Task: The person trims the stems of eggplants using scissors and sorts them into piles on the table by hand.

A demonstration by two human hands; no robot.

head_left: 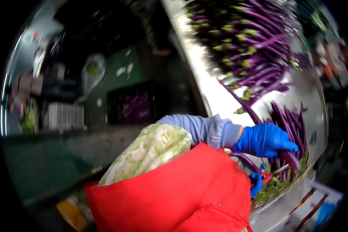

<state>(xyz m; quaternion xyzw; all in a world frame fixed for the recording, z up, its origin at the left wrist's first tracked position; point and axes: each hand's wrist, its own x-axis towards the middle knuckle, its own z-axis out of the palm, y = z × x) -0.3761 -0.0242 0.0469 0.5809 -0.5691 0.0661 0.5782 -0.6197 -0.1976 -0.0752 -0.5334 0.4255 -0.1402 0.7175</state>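
My left hand (265,140), in a blue glove, is closed around a long purple eggplant (290,159), whose thick end sticks out past the fingers. Below it, my right hand (256,185), also blue-gloved and partly hidden by the red apron, grips red-handled scissors (266,178). The scissors' metal blades point toward the eggplant's end; whether they touch it I cannot tell. Beyond my left hand lies a bunch of eggplants (286,121). Green stem trimmings (272,191) are heaped under the scissors.
A large pile of eggplants (259,50) covers the far part of the shiny metal table (210,83). On the floor to the left stand a dark crate of eggplants (131,105) and a light grey crate (67,116). A clear bag (93,69) holds something green.
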